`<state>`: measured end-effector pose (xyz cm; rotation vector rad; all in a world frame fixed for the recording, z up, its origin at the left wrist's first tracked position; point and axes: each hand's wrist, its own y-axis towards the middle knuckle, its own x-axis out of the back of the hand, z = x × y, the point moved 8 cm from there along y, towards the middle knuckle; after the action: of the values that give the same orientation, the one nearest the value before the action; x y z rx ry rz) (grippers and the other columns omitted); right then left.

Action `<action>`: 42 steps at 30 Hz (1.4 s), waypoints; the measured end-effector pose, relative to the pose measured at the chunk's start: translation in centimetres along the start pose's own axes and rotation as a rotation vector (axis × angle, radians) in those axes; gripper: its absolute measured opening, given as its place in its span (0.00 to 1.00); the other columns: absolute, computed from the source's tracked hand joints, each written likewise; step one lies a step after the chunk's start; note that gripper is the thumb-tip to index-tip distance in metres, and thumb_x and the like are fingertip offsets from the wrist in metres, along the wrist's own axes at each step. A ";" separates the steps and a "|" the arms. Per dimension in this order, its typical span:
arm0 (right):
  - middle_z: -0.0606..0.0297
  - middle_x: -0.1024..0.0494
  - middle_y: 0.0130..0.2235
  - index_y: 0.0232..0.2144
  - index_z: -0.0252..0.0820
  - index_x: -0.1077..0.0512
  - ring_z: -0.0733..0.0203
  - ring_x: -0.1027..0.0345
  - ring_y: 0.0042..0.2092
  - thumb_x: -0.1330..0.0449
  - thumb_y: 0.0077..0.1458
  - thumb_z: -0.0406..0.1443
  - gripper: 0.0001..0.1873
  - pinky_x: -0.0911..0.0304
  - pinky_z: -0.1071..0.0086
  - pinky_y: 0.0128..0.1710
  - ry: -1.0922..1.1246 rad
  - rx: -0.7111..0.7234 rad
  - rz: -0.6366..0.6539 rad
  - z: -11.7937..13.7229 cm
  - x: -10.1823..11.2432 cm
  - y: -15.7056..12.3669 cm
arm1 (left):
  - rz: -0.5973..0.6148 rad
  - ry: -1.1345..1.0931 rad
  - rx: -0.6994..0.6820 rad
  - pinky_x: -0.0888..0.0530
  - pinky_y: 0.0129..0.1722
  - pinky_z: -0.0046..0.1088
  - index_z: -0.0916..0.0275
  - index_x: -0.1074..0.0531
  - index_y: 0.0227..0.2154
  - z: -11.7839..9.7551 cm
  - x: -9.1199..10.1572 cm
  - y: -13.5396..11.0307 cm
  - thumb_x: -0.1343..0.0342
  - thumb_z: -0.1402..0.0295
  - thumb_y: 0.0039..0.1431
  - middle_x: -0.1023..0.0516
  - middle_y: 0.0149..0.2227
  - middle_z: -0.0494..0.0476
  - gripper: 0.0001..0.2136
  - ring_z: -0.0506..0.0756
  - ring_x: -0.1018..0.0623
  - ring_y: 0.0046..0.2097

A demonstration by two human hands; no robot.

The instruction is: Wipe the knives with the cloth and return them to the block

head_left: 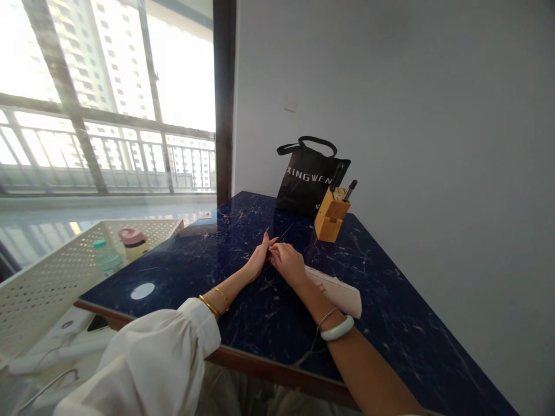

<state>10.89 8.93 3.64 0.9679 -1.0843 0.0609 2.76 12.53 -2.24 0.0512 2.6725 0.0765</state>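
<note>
My left hand (259, 257) and my right hand (288, 263) meet above the middle of a dark blue marbled table (191, 271). Between them, their closed fingers hold a thin dark object (285, 231) whose slender end sticks out beyond the fingertips. Most of it is hidden by the hands, so its kind cannot be made out. Under my right forearm lies a long white case (342, 293) with a reddish pattern, partly covered by the wrist.
Toward the back stand a black tote bag (299, 188) and a wooden block (330, 218) with dark-handled tools in it. At the left, a perforated cream basket (52, 254) holds a bottle (106, 257) and a pink-lidded cup (133, 242). A grey wall borders the table's right side.
</note>
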 end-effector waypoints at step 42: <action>0.62 0.30 0.41 0.40 0.42 0.37 0.59 0.37 0.43 0.50 0.53 0.32 0.11 0.42 0.69 0.40 0.011 -0.098 0.011 -2.4 0.6 -0.3 | 0.121 -0.116 -0.052 0.32 0.42 0.30 0.66 0.33 0.45 -0.6 -0.7 -0.8 0.45 0.81 0.48 0.24 0.39 0.61 0.19 0.53 0.25 0.38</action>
<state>13.12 10.17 3.62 0.8728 -1.0724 0.0218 3.08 11.71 -1.49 0.1943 2.5482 0.1761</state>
